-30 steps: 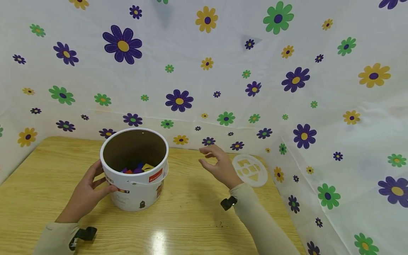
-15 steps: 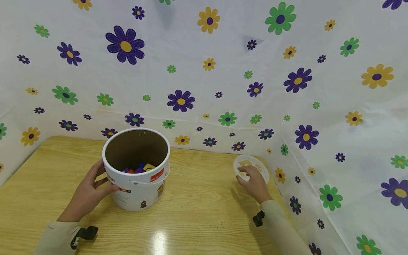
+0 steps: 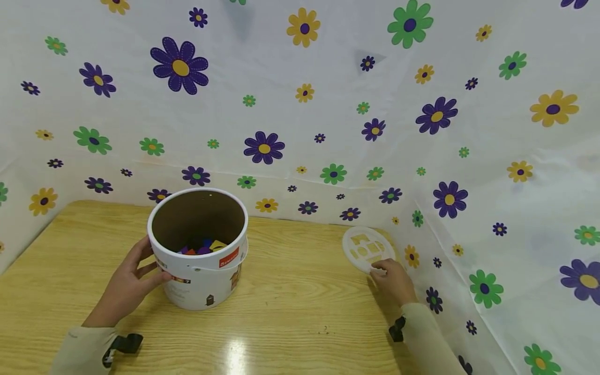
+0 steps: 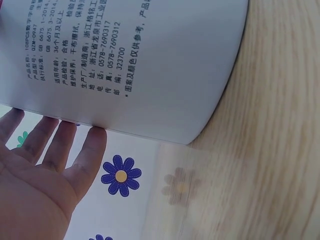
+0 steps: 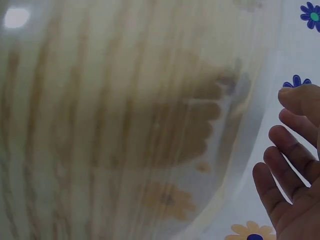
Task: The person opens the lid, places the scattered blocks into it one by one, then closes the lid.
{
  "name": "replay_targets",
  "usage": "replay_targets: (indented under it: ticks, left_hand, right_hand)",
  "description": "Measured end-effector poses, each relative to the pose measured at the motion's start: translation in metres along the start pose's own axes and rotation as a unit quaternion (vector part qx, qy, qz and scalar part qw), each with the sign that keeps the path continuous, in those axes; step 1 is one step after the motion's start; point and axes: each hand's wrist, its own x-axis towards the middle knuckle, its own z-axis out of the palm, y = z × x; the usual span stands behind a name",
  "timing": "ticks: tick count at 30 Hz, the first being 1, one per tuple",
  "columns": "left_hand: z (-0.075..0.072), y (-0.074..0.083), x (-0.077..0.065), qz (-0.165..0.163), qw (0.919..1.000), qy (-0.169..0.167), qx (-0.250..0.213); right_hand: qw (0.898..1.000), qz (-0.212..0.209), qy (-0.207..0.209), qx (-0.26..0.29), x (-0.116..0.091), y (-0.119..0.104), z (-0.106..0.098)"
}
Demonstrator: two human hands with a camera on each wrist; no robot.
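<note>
My left hand (image 3: 128, 281) grips the side of a white bucket (image 3: 201, 284), thumb on the front and fingers around the left side. In the left wrist view, the fingers (image 4: 92, 150) lie against the bucket wall (image 4: 150, 75), which bears printed text. Coloured pieces (image 3: 203, 247), among them yellow, blue, purple and red ones, lie inside. At the right, my right hand (image 3: 394, 281) is at the near rim of a round white shape-sorter lid (image 3: 349, 250) with cut-out holes. The right wrist view shows the thumb (image 5: 302, 102) apart from the loosely bent fingers.
A glossy wooden table (image 3: 290, 312) bears the bucket at left and the lid at the far right corner. White cloth (image 3: 281, 62) with flower prints hangs behind and at the right, close to the lid and my right arm.
My right hand has moved right from mid-table, passed over the lid, and come back toward me to its near rim. The left hand and bucket stay put.
</note>
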Motion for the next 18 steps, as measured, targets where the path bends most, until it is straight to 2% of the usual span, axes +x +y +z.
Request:
replay_targets:
  ticks: [18]
  left_hand:
    - [0.0016,0.0010,-0.0013,-0.001,1.0000,0.002,0.001]
  right_hand:
    - [1.000,0.018,-0.011,-0.016,-0.0019,0.0027,0.0056]
